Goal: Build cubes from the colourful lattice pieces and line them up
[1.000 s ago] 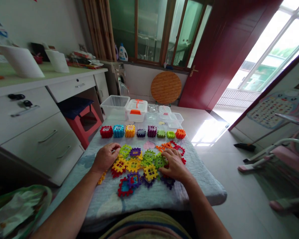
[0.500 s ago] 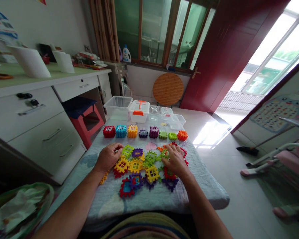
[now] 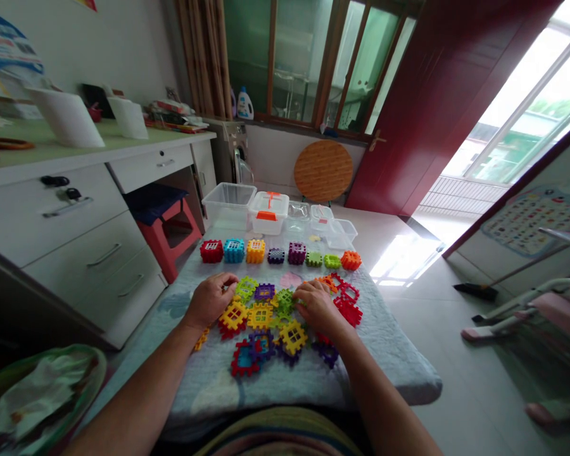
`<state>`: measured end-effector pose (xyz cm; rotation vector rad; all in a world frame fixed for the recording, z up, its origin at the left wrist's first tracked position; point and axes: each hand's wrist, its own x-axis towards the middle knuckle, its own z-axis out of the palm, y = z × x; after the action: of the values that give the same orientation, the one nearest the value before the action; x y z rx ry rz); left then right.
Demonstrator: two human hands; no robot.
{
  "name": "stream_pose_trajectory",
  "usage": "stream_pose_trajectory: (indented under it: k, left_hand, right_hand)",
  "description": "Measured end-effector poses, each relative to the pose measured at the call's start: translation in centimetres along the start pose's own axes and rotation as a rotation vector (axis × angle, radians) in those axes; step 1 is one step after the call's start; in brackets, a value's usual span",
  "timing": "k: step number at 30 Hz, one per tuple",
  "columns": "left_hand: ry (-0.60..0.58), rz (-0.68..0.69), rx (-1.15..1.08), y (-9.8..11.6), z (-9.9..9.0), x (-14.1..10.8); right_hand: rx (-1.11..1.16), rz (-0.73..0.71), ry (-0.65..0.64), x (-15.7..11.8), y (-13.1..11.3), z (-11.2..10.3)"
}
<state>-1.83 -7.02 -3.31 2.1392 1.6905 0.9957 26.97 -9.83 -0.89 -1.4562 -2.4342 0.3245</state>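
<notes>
Flat plastic pieces with toothed edges lie in a loose pile on the cloth-covered table (image 3: 384, 354). My left hand (image 3: 213, 297), fingers curled, rests at the pile's left edge beside a green piece (image 3: 246, 289) and a yellow piece (image 3: 234, 314); what its fingertips hold, if anything, is hidden. My right hand (image 3: 317, 306) lies over the pile's right part, fingers bent down by a green piece (image 3: 285, 301). Red pieces (image 3: 348, 311) are to its right. A purple piece (image 3: 265, 292) and another yellow piece (image 3: 259, 315) lie between the hands.
Behind the pile stands a row of built blocks, from a red one (image 3: 211, 251) to an orange one (image 3: 351, 259). Clear plastic boxes (image 3: 228, 202) line the far edge, one with an orange-handled lid (image 3: 268, 212). A red stool (image 3: 168, 234) stands left.
My right hand has moved left across the pile towards the middle green pieces, uncovering red pieces on the right. My left hand has stayed nearly in place. The view has shifted slightly.
</notes>
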Motion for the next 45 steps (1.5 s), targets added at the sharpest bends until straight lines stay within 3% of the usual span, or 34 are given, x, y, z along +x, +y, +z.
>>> stream_pose_trajectory:
  k: [10,17,22,30,37,45]
  left_hand:
    - [0.009,0.013,0.004,-0.4,0.4,-0.1]
    - [-0.006,0.009,0.006,-0.3,0.2,0.0]
    - [-0.001,0.013,0.005,-0.3,0.3,0.0]
    - [-0.009,0.012,0.020,-0.3,0.2,0.0]
    - [-0.006,0.011,0.014,-0.1,0.1,-0.1]
    - [0.003,0.015,0.001,-0.1,0.0,-0.1]
  right_hand:
    - [0.006,0.004,0.000,0.7,0.2,0.0]
    - [0.182,-0.025,0.056,0.7,0.4,-1.6]
    - [0.213,0.050,0.051,1.3,-0.1,-2.5]
    - [0.104,0.161,0.041,2.8,-0.5,-1.9]
    - [-0.206,0.227,0.072,3.3,0.3,-1.1]
    - [-0.237,0.250,-0.003,4.0,0.3,0.5]
